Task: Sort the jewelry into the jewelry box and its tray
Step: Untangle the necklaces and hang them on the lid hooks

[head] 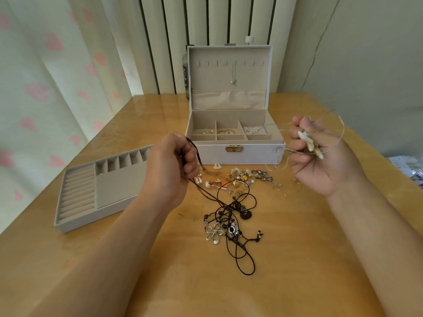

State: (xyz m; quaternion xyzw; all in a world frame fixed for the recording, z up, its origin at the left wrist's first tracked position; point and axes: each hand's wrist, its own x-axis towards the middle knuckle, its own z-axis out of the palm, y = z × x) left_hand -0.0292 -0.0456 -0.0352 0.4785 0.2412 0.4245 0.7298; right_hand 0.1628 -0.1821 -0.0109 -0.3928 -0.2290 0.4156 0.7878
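Observation:
An open white jewelry box (238, 154) stands at the middle of the table, with gold and pearl pieces in its back compartments and one thin necklace (234, 75) hanging in the lid. Its grey tray (75, 223) lies to the left. My left hand (174, 172) pinches a dark brown cord (194, 152) that runs down into a tangle of black cord necklaces (231, 223) with flower and camera pendants. My right hand (320, 156) is raised beside the box and grips a pale shell pendant (309, 144) on a thin light string. Small earrings and charms (238, 179) lie scattered before the box.
The wooden table (206, 289) has bare surface in front of the tangle. A dark bottle (185, 72) stands behind the box on the left. A curtain with pink hearts hangs at the left. Crinkled plastic wrapping (409, 168) lies at the right edge.

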